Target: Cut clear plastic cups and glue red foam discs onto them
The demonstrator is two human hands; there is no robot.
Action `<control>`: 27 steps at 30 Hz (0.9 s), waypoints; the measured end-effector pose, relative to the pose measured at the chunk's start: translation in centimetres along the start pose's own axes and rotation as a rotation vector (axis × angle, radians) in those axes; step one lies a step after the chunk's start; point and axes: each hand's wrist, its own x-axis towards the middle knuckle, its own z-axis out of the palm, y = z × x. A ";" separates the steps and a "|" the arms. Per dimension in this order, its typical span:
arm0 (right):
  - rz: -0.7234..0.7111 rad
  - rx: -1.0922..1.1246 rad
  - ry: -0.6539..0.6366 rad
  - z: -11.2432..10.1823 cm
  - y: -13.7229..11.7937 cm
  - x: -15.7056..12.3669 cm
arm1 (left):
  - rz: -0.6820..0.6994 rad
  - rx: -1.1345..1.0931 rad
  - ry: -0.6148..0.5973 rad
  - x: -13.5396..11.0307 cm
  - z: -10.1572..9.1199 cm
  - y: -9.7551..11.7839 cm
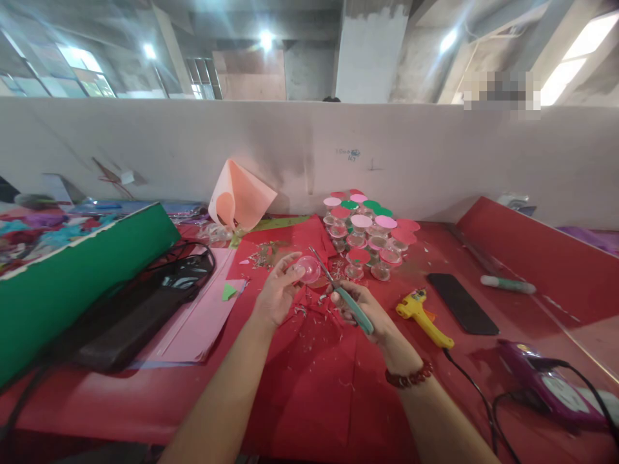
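Observation:
My left hand (pixel 278 290) is closed around a small clear plastic cup with a pink round top (pixel 307 267), held above the red table cover (pixel 309 386). My right hand (pixel 362 312) grips teal-handled scissors (pixel 345 298); their blades point up and left and touch the cup's edge. Small paper scraps (pixel 314 309) lie scattered on the red paper under both hands. A red bead bracelet (pixel 411 377) sits on my right wrist.
A cluster of several clear cups with pink, red and green round tops (pixel 367 232) stands behind the hands. A yellow glue gun (pixel 423 316), a black phone (pixel 461 303), a purple device (pixel 546 380), a green roll (pixel 82 270), pink sheets (pixel 203 316) and a peach paper cone (pixel 239 196) surround them.

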 end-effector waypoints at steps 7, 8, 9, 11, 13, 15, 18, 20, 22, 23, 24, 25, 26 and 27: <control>0.001 -0.017 0.014 0.2 -0.7 -0.3 | 0.062 -0.007 -0.012 0.0 0.0 0.5; -0.003 -0.021 0.008 0.2 -0.7 -0.3 | 0.064 -0.008 -0.013 0.0 0.0 0.6; -0.009 -0.024 0.004 0.2 -0.7 -0.3 | 0.065 -0.012 -0.012 0.0 0.0 0.6; -0.020 -0.037 0.000 0.2 -0.6 -0.4 | 0.071 -0.021 -0.014 0.0 0.0 0.7; -0.029 -0.055 0.005 0.2 -0.5 -0.4 | 0.073 -0.023 -0.021 0.0 -0.1 0.7; -0.025 -0.076 0.004 0.1 -0.5 -0.4 | 0.075 -0.027 -0.027 0.0 -0.2 0.7; -0.024 -0.094 0.004 0.1 -0.4 -0.3 | 0.081 -0.038 -0.033 0.0 -0.2 0.7; -0.019 -0.097 -0.001 0.0 -0.5 -0.3 | 0.093 -0.045 -0.034 0.1 -0.3 0.7; -0.009 -0.101 -0.008 0.0 -0.5 -0.3 | 0.110 -0.051 -0.033 0.2 -0.4 0.7; -0.002 -0.107 -0.013 0.0 -0.5 -0.3 | 0.116 -0.053 -0.036 0.2 -0.5 0.7; 0.003 -0.113 -0.015 0.0 -0.5 -0.3 | 0.120 -0.053 -0.037 0.3 -0.6 0.7; 0.005 -0.121 -0.017 0.0 -0.5 -0.2 | 0.119 -0.052 -0.038 0.3 -0.6 0.6; 0.006 -0.128 -0.018 0.0 -0.5 -0.2 | 0.115 -0.051 -0.038 0.3 -0.7 0.6; 0.008 -0.132 -0.018 0.0 -0.5 -0.2 | 0.110 -0.050 -0.038 0.4 -0.7 0.6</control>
